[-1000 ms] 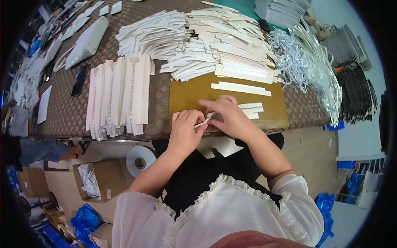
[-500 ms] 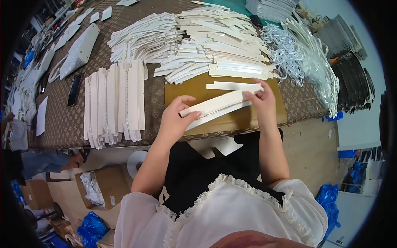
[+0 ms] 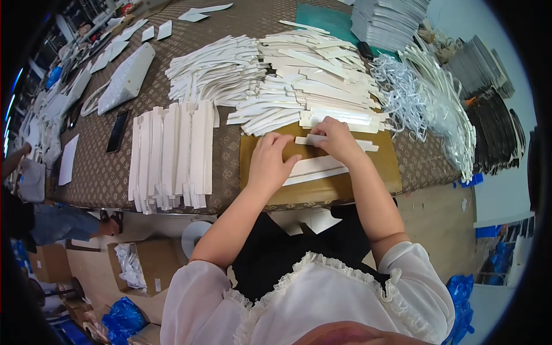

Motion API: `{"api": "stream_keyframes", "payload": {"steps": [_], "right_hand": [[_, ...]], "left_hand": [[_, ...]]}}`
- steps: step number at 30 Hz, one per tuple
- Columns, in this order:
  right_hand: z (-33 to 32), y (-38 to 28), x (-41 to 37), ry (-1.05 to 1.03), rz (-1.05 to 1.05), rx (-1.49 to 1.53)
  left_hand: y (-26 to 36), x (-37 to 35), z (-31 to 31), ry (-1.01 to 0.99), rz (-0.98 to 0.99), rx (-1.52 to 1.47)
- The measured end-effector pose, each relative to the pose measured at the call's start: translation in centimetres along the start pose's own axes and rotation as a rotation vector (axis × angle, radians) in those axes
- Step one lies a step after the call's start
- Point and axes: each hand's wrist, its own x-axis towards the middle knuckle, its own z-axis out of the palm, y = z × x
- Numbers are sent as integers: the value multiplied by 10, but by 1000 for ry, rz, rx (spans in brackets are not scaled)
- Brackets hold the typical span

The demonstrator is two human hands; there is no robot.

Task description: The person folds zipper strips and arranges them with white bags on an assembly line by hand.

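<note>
A cream zipper strip (image 3: 317, 167) lies across the brown board (image 3: 328, 188) in front of me. My left hand (image 3: 271, 160) is at its left end, thumb and fingers apart. Behind that strip is a narrow white strip (image 3: 365, 145), and my right hand (image 3: 334, 138) is over its left part with the fingers bent down and close together. Whether the fingertips grip the narrow strip is hard to make out. Heaps of cream strips (image 3: 322, 75) lie just beyond both hands, and a row of zipper strips (image 3: 172, 152) is to the left.
A phone (image 3: 118, 131) and a white bag (image 3: 127, 79) lie at the left. White cords (image 3: 398, 95), a stack of grey sheets (image 3: 386, 23) and black strips (image 3: 493, 132) are on the right. Below the table stands an open carton (image 3: 155, 267). Another person's leg (image 3: 63, 223) shows at lower left.
Both hands have let go of the zipper strip, which now lies on the board. My right hand has moved left to the narrow white strip. The whole view has shifted slightly.
</note>
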Motion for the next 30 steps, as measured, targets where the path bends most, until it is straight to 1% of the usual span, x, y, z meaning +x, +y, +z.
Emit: {"api": "stream_keyframes", "payload": {"steps": [2, 3, 6, 7, 10, 11, 14, 15, 18, 19, 22, 23, 26, 30], "right_hand": [[-6, -6, 3, -82, 10, 245], [-7, -9, 3, -79, 9, 244], [-16, -21, -3, -38, 12, 494], [-21, -23, -5, -35, 16, 491], [-31, -29, -7, 128, -35, 303], [-32, -30, -6, 124, -33, 300], [-32, -30, -1, 338, -502, -109], [-31, -32, 0, 332, -500, -107], [-30, -39, 8, 321, -564, -213], [-30, -41, 9, 317, -566, -211], [-32, -46, 14, 246, -674, -281], [-31, -46, 14, 242, -675, -281], [-29, -45, 15, 188, -678, -274], [-25, -46, 11, 234, -642, -226]], "left_hand": [[0, 12, 4, 141, 24, -43], [-2, 17, 4, 143, 27, -43], [-4, 33, 7, -315, -423, -401], [-5, 34, 10, -317, -419, -405], [-13, 32, 21, -289, -466, -693], [-13, 31, 22, -288, -468, -698], [-14, 28, 23, -228, -558, -924], [-14, 26, 24, -228, -566, -927], [-15, 23, 26, -47, -363, -877], [-16, 22, 25, -45, -367, -877], [-16, 21, 21, 21, -193, -733], [-16, 21, 20, 23, -197, -735], [-17, 20, 17, 10, -59, -519], [-11, 21, 12, 16, -74, -534]]}}
